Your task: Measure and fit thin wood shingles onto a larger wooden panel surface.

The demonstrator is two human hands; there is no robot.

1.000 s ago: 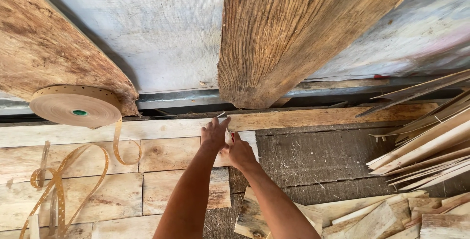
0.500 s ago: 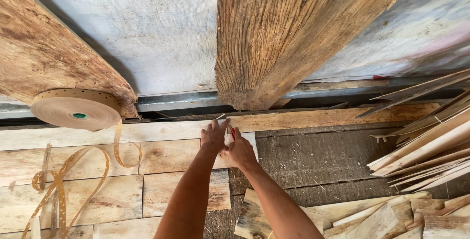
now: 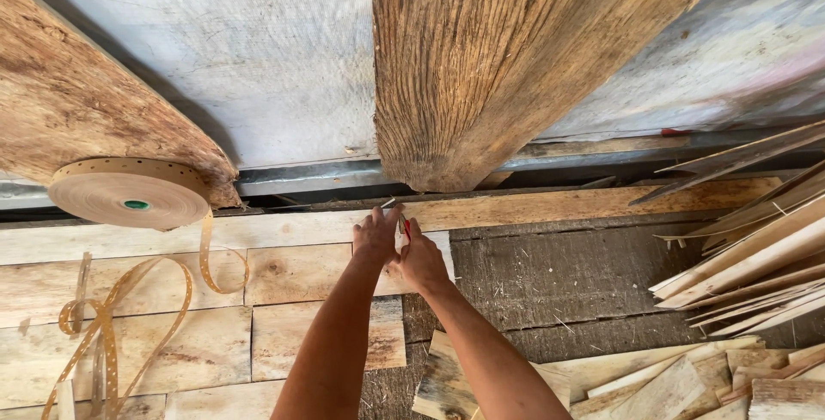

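My left hand (image 3: 375, 236) and my right hand (image 3: 421, 258) are held close together over pale wooden boards (image 3: 292, 272), just below the foot of a big rough timber beam (image 3: 481, 67). My right hand pinches a small red-tipped tool (image 3: 406, 228). My left hand's fingers are curled; a thin pale sliver (image 3: 388, 203) shows at its fingertips, and what it is cannot be told. A long narrow plank (image 3: 584, 203) runs to the right beside the hands.
A roll of perforated brown tape (image 3: 131, 195) sits at left, its loose end curling (image 3: 112, 317) over the boards. Another rough beam (image 3: 77, 110) slants at upper left. Thin wood slats are stacked at right (image 3: 756, 257) and strewn at the bottom right (image 3: 670, 381).
The two hands have drawn closer together and shifted slightly toward the plank; the red-tipped tool now shows in my right hand. The view has moved little.
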